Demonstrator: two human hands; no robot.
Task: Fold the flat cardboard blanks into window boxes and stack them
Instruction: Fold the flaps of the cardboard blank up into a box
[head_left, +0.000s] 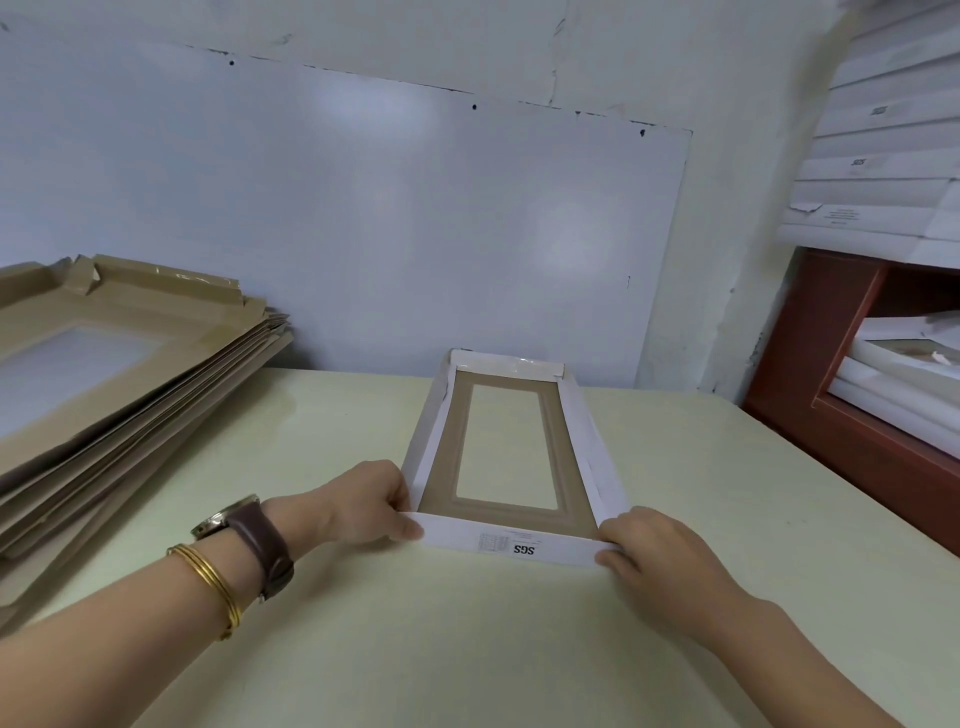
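A window box (582, 441) lies on the pale table in the middle of the view, open side up, with white outer walls, a brown inside and a clear rectangular window in its floor. Its near wall carries the print "SGS". My left hand (369, 506) pinches the near left corner of that box. At the near right corner my right hand (644, 545) grips the same wall. A pile of flat brown blanks (119, 353) with window cut-outs rests at the left on the table.
The pale yellow table (415, 623) runs from the front to a white wall panel (363, 208). A stack of finished white boxes (883, 156) rises at the upper right above a red-brown shelf unit (831, 395) holding more boxes.
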